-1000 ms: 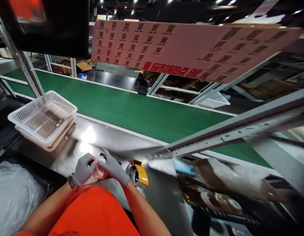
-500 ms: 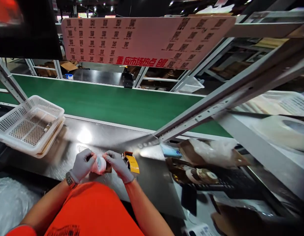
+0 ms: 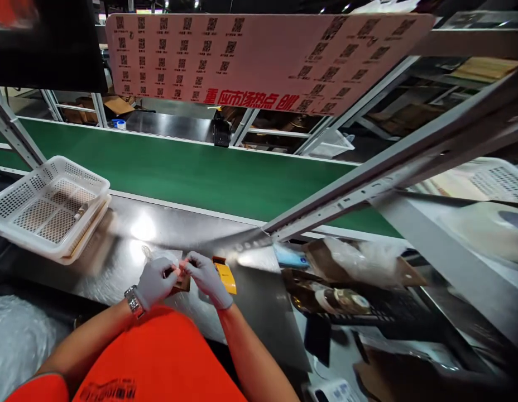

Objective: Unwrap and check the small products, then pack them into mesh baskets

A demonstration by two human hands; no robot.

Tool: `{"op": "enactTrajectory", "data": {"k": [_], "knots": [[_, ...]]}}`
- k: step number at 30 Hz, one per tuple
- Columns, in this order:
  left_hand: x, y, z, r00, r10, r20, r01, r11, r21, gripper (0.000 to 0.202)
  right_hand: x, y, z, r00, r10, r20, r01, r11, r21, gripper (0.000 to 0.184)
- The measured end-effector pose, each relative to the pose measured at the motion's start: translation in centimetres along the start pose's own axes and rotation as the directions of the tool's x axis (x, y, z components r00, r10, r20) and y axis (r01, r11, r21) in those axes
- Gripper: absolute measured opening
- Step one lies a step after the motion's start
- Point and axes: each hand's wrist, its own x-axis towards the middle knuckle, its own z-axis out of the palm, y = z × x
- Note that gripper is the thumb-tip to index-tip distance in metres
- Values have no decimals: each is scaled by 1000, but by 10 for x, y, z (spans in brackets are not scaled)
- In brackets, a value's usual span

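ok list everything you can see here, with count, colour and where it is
small pink item: 1, pink, pinched between both hands over the steel table; what it is cannot be told
clear plastic wrap: 1, see-through, just behind the left hand
yellow tape dispenser: 1, yellow and black, on the table beside the right hand
white perforated plastic baskets: 2 stacked, white, left end of the table
shiny steel table: 1, silver, in front of the person
green conveyor belt: 1, green, beyond the table
pink code sheet: 1, pink with dark codes and red lettering, overhead
tape rolls: a few, brown, on the lower shelf at right
wristwatch: 1, silver, left wrist
left hand: grey glove, grip on the pink item
right hand: grey glove, grip on the pink item
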Motion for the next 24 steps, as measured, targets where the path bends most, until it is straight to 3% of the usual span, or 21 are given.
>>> {"op": "enactTrajectory", "data": {"k": [3,6,9,10,12,14,19,24], "knots": [[8,-14,5,991,-133,15,134,989,-59,25,3,-4,-14,999,-44,-20,40,987,-154,34],[12,-24,10,966,-255,38,257,942,-217,31,-2,4,-20,996,-25,-87,3,970,-244,34],[12,-25,11,965,-263,23,256,910,-327,39,-18,20,-18,996,89,-26,-92,984,-154,86],[13,-23,10,968,-253,8,240,907,-346,41,-23,25,-15,992,121,40,-116,987,-111,92],[15,-19,9,973,-229,-15,207,903,-377,41,-30,33,-11,979,138,153,-128,989,-71,66],[18,-15,9,979,-204,-22,179,901,-396,40,-30,38,-10,979,97,181,-75,989,-125,35],[21,-20,9,987,-160,5,154,939,-309,36,-14,34,-27,998,-8,58,34,887,-461,31],[4,-46,7,971,-105,213,103,994,24,26,-4,27,-27,997,52,51,-1,716,-698,33]]}}
